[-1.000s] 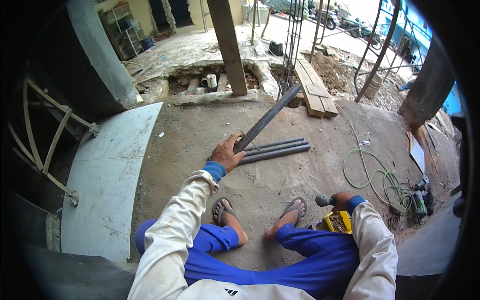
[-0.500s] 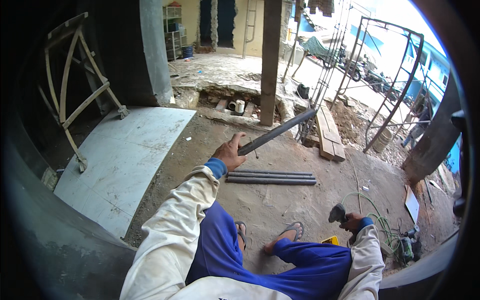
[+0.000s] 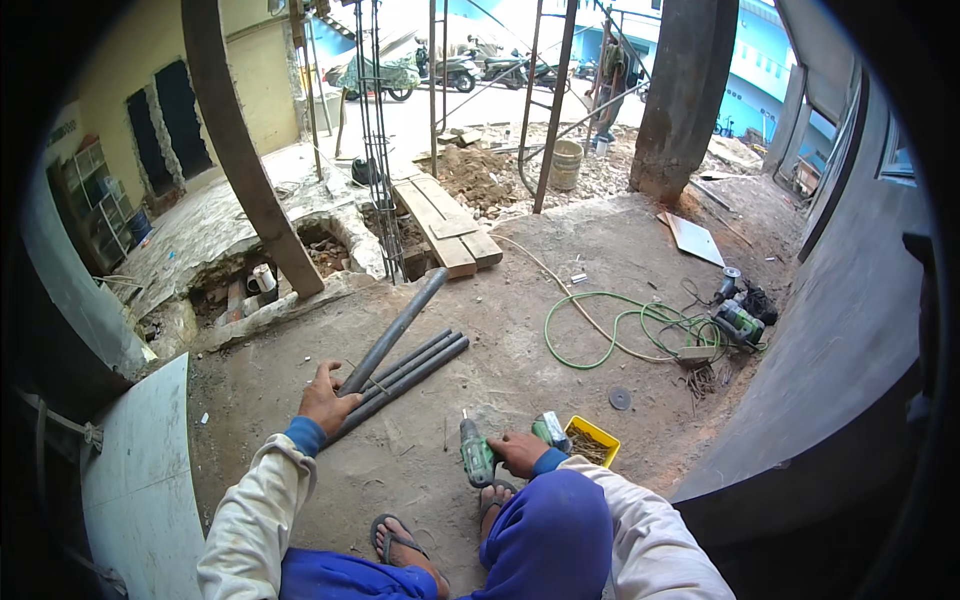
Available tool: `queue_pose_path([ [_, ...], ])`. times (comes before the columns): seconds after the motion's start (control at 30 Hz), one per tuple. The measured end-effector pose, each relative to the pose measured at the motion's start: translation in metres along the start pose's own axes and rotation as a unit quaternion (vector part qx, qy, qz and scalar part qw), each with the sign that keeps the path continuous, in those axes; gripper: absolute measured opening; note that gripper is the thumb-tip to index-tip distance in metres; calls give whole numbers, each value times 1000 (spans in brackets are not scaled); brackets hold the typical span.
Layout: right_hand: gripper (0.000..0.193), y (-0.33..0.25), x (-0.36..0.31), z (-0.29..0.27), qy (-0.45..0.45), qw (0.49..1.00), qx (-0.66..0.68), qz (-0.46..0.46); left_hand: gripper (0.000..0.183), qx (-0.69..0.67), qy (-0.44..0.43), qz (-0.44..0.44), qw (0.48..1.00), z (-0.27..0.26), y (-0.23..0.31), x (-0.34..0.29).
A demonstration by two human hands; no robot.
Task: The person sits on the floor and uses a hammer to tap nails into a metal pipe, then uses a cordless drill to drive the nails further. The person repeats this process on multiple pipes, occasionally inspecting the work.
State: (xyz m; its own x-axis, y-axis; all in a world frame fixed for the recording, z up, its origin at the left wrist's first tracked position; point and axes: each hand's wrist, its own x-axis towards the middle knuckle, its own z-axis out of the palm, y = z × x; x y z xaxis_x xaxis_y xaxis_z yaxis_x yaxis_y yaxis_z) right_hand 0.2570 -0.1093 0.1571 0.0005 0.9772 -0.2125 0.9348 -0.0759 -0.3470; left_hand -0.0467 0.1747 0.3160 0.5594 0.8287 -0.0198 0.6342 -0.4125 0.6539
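My left hand (image 3: 328, 402) is closed round the near end of a dark grey pipe (image 3: 395, 335), which slants up and away from me. A thin screw (image 3: 378, 387) crosses the pipe near my fingers. Below it, several similar dark pipes (image 3: 418, 372) lie side by side on the ground. My right hand (image 3: 518, 455) grips the handle of a green and black cordless drill (image 3: 478, 455), its bit pointing away from me. Just right of that hand is a yellow box (image 3: 607, 438) with many small brownish screws in it.
A green cable (image 3: 548, 335) loops toward a green power tool (image 3: 740, 322) by the right wall. A dark disc (image 3: 620, 399) lies on the ground. Planks (image 3: 440, 228), upright rebar (image 3: 375, 160) and a wooden post (image 3: 235, 140) stand beyond, beside a broken pit. A person (image 3: 610, 85) is far off.
My view has swung to the right. The far end of the held pipe has come lower, over the other pipes. My right hand, with the drill, has come closer to my left hand.
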Motion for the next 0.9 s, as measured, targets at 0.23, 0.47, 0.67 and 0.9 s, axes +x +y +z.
queue_pose_path([
  [0.23, 70, -16, 43, 98, 12, 1000, -11, 18, 79, -247, -139, -99, 954, 137, -15, 60],
  [0.47, 59, -10, 48, 93, 181, 945, 263, 69, 60, -205, -150, -36, 967, 242, -19, 65],
  [0.67, 47, 16, 49, 40, 257, 845, 414, 218, 56, -141, -184, 47, 972, 260, 2, 46],
  [0.9, 39, 13, 15, 58, 151, 986, 65, 16, 53, -20, -201, 48, 978, 232, -31, 25],
])
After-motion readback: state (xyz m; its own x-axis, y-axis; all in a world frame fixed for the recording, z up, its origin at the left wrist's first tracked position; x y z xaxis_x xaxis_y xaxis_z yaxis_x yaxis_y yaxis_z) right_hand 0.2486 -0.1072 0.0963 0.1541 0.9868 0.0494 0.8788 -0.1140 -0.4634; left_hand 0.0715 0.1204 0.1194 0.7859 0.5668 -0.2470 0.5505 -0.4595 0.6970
